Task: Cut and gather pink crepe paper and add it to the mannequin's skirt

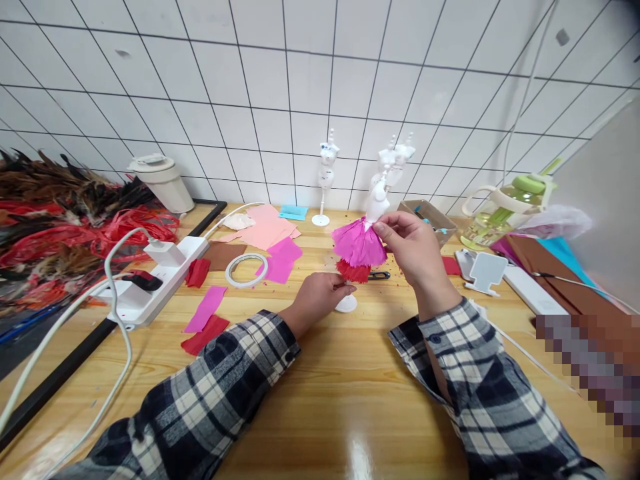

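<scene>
A small white dress-form mannequin (378, 200) leans slightly to the right over the table. It wears a pleated magenta paper skirt (356, 241) with a red fringed layer (354, 271) below. My right hand (415, 250) pinches the magenta skirt at the waist between thumb and fingers. Under the skirt, my left hand (320, 301) is closed on the mannequin's thin stand, just above the round white base (346, 304). Behind the skirt lies a dark cutter knife (380, 275), partly hidden. Tiny red scraps are scattered around it.
More white mannequins (327, 175) stand by the tiled wall. Left are a tape roll (247, 270), magenta and red paper pieces (206, 310), a power strip (163, 283), a cup (163, 183) and feathers (60, 220). Right are a cardboard box (435, 223), a bottle (505, 210) and a phone stand (485, 272).
</scene>
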### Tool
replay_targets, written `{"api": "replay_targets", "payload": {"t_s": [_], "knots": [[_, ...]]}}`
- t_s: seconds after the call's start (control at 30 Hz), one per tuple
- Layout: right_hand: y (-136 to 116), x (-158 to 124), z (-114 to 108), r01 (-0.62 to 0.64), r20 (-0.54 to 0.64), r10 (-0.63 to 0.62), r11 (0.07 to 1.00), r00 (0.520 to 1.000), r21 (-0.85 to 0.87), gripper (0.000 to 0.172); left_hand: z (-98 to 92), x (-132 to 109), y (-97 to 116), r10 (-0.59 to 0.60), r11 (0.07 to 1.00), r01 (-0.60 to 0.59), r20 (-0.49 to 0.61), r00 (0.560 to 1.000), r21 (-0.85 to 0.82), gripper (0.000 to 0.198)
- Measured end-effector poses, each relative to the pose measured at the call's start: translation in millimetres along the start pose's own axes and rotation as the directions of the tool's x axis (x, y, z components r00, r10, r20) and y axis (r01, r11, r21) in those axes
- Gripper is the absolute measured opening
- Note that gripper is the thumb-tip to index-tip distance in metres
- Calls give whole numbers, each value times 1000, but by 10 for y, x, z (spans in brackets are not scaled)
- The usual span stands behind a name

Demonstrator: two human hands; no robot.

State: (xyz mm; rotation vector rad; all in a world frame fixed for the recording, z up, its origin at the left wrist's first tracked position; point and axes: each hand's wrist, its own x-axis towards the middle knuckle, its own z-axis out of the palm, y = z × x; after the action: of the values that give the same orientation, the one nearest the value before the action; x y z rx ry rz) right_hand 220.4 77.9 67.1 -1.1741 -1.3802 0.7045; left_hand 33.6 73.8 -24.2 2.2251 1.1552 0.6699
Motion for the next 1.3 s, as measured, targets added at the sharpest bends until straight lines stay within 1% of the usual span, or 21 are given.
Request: {"api": "replay_targets", "payload": {"t_s": [0.1, 0.2, 0.37, 0.57, 0.67, 0.73, 0.87, 0.97, 1.07, 1.13, 1.23, 1.3], "knots": [[18, 2, 7, 0, -45, -1, 1000, 999, -21, 26, -2, 0, -7, 16, 1000, -16, -6, 1000, 11, 28], [11, -6, 17, -22, -80, 21, 1000, 997, -10, 26, -4, 2, -8, -7, 1000, 8, -18, 1000, 9, 29], [0, -20, 39, -57, -87, 58, 998, 995, 20, 30, 3, 4, -4, -25, 1000, 25, -29, 999, 4, 28], [18, -22, 51, -27, -103, 25, 999, 994, -22, 33, -4, 2, 1, -15, 1000, 15, -35, 999, 14, 26], [11, -22, 60, -33, -95, 34, 999, 995, 9, 31, -2, 4, -11, 9, 1000, -8, -29, 1000, 21, 26], [2, -19, 69, -67, -89, 73, 995, 993, 69, 33, 2, 5, -21, 16, 1000, -16, -28, 999, 16, 26], [-8, -7, 77, -156, -30, 164, 971, 986, 184, 44, 3, 4, -29, 19, 1000, -19, -24, 1000, 3, 26], [-25, -6, 70, -173, -16, 180, 964, 983, 204, 51, -13, 4, -28, 48, 999, -48, -19, 999, 25, 26], [-69, -15, 46, -201, 69, 190, 958, 979, 206, 49, -38, -1, -19, 84, 995, -81, -47, 995, 50, 25], [-93, -16, 23, -184, 99, 168, 965, 981, 189, 45, -51, -9, -2, 98, 994, -95, -56, 994, 46, 25], [-69, -2, 4, -111, 53, 105, 984, 993, 139, 39, -53, -22, 38, 101, 994, -100, -31, 994, 34, 24], [-15, 6, 17, -67, 27, 65, 995, 998, 71, 37, -39, -27, 60, 75, 997, -75, 8, 997, 10, 25]]}}
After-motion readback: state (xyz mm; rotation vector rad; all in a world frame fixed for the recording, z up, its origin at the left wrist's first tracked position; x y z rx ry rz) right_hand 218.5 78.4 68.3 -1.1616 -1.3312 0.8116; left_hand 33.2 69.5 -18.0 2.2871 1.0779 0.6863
